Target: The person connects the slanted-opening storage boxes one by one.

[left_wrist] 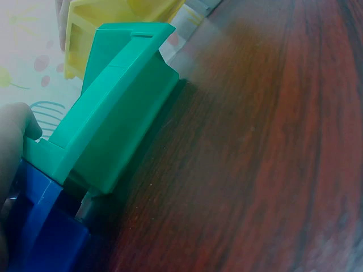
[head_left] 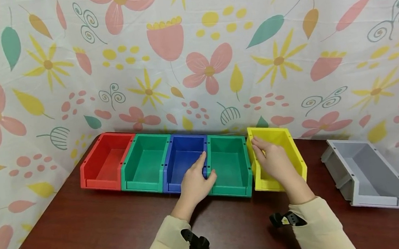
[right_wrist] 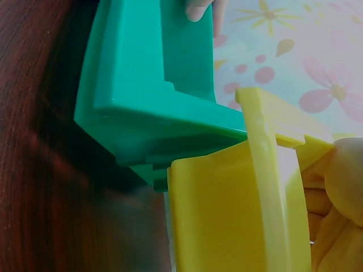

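Observation:
My left hand (head_left: pixel 194 183) grips the adjoining side walls of the blue bin (head_left: pixel 184 157) and the right-hand green bin (head_left: pixel 228 163). Its thumb (right_wrist: pixel 195 12) shows inside that green bin in the right wrist view. My right hand (head_left: pixel 275 161) holds the left side wall of the yellow bin (head_left: pixel 296 151), fingers curled over the rim. In the head view the yellow bin sits slightly askew beside the green one, with a narrow gap toward the front. Seen from the right wrist, the yellow bin's edge overlaps the green bin's side.
A red bin (head_left: pixel 110 160) and another green bin (head_left: pixel 147 160) continue the row leftward from the blue bin. Apart at the right, a grey bin (head_left: pixel 371 169) stands angled on the dark wooden table (head_left: pixel 98 228). A flower-printed cloth (head_left: pixel 213 32) hangs behind everything.

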`<state>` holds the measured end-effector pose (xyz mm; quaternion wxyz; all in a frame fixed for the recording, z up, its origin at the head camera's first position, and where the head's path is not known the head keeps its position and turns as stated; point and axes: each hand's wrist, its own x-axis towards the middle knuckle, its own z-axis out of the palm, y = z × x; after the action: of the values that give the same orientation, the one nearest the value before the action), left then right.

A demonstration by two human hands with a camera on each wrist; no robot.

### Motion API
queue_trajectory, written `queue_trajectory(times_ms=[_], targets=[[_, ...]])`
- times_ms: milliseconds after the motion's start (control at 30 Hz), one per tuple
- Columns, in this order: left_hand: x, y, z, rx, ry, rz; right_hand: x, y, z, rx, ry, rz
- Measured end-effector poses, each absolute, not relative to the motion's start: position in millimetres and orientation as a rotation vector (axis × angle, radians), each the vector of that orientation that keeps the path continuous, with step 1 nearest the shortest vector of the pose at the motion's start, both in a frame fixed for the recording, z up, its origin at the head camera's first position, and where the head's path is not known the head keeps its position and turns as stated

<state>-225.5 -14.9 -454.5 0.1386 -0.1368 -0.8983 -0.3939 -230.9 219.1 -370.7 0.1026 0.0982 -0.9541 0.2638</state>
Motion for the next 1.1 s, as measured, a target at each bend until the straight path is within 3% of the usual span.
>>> queue_trajectory(times_ms=[1100], targets=[[-224.7, -14.8, -454.9, -0.395, -2.6, -1.156, -227.2, 210.9, -370.2, 0.063, -3.067, 0.635]])
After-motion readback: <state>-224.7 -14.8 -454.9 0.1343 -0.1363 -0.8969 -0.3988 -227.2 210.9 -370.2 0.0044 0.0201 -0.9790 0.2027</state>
